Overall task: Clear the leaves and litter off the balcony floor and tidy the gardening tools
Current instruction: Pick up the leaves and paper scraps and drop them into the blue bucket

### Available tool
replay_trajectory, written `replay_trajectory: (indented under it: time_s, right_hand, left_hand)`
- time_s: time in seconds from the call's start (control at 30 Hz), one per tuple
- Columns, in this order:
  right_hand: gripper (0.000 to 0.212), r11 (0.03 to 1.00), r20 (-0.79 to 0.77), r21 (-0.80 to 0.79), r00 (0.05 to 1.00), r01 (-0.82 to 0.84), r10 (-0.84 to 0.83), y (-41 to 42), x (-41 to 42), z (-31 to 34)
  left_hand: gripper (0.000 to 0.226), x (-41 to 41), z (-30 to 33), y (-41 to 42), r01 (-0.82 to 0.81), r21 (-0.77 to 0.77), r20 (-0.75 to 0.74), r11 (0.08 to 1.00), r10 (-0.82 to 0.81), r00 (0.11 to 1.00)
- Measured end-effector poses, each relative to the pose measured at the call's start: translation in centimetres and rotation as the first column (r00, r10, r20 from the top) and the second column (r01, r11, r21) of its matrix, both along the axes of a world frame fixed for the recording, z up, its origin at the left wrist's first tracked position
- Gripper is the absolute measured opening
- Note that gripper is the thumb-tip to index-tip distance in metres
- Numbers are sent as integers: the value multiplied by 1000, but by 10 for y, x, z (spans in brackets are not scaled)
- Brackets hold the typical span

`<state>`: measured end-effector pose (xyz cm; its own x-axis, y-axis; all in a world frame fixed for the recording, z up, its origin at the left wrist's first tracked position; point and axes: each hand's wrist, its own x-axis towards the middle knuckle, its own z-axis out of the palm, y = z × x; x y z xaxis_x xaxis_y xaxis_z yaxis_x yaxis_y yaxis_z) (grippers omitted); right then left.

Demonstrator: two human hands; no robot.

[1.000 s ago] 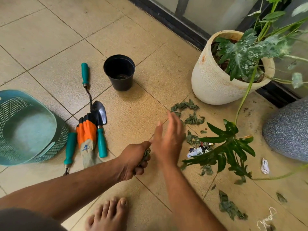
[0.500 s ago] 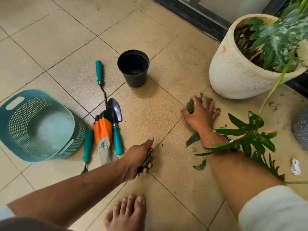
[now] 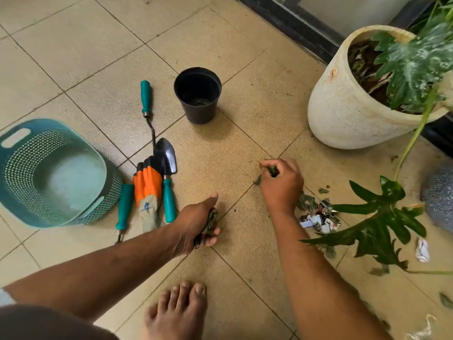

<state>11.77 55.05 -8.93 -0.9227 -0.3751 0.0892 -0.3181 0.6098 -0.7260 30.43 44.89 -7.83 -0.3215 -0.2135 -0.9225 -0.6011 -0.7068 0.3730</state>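
Your left hand (image 3: pixel 198 222) sits low over the tiled floor (image 3: pixel 98 45), forearm coming in from lower left, thumb stuck out straight on top, other fingers curled tight round a wad of dry leaves (image 3: pixel 210 223). Your right hand (image 3: pixel 282 184) reaches further out, forearm angled up from lower right, knuckles up, fingers and thumb bunched together, pinching a few leaf bits (image 3: pixel 270 171) just off the tile.

Litter pile (image 3: pixel 318 215) of torn paper and leaves lies on the floor just right of your right wrist, partly under a big green plant leaf (image 3: pixel 377 222). A crumpled paper scrap (image 3: pixel 422 250) lies further right.

Tools are left of your left hand: trowel (image 3: pixel 166 165), orange glove (image 3: pixel 147 185) lying over the tool heads, a second teal-handled tool (image 3: pixel 123 209) and a long thin one (image 3: pixel 146 104). Teal basket (image 3: pixel 22 209) is tipped on its side at far left. Black pot (image 3: pixel 198 94) stands upright beyond the tools. White planter (image 3: pixel 343 106) is at upper right. Your bare foot (image 3: pixel 176 312) is at bottom centre.
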Motion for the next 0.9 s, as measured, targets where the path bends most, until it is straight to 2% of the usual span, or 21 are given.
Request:
replay_trajectory:
  time_s: [0.03,0.07,0.1,0.17,0.23,0.3,0.37,0.4,0.43,0.47,0.5,0.53,0.6,0.7,0.77,0.83,0.9]
  right_hand:
    - [13,984,145,-126,983,128,-110,2,0,6]
    - [13,926,339,-249,921,284,-191,4,-2,11]
    - [16,831,535,-338,817,442,-216,8,-6,16]
    - [22,644,802,-391,587,657,-112,18,-16,24]
    - [20,552,900,-371,435,747,17,28,-24,28]
    - [17,561,921,-345,387,752,47,36,-30,27]
    - [20,659,895,-319,446,681,-27,38,-35,28]
    - [28,763,829,-268,544,588,-128,37,-36,29]
    - [38,881,690,-157,687,446,-225,35,-36,28]
    - [46,956,482,15,835,294,-264,34,-36,23]
    - [51,965,273,191,935,178,-226,33,-34,16]
    - [54,941,136,318,977,113,-163,32,-32,11]
    - [67,873,21,486,999,30,-46,28,-25,-1]
    - [77,707,-1,696,984,-129,180,18,-10,-15]
    - [70,627,-36,754,940,-198,339,13,0,-19]
    - [53,546,-90,802,854,-243,512,10,7,-22]
    - [46,499,-97,820,791,-280,604,12,15,-23]
  left_hand:
    - [55,1,-1,-1,-1,1,-3,1000,1,1000]
    - [55,2,0,-1,0,-1,-3,1000,0,1000]
    - [55,3,0,-1,4,-5,4,1000,-4,1000]
    - [57,4,-1,-1,7,1,8,1000,-7,1000]
    - [56,5,-1,-1,7,1,-2,1000,-7,1000]
    - [53,5,-1,-1,16,2,-12,1000,-16,1000]
    - [48,2,2,-2,24,2,-25,1000,-24,999]
    - [46,1,4,-3,17,-6,-30,1000,-18,999]
    - [45,-1,5,-4,10,-17,-33,1000,-10,999]
    - [44,-2,5,-5,6,-28,-33,1000,-7,999]
    - [44,-3,4,-6,4,-37,-33,999,-5,999]
    - [44,-4,5,-7,8,-45,-32,999,-10,999]
    - [44,-5,3,-8,12,-51,-27,999,-13,1000]
    - [42,-4,4,-8,3,-58,-25,998,-5,1000]
    - [44,-3,2,-7,10,-61,-24,998,-12,1000]
    - [46,-2,4,-5,27,-64,-12,998,-28,1000]
    - [46,-2,4,-2,28,-66,-5,997,-28,1000]
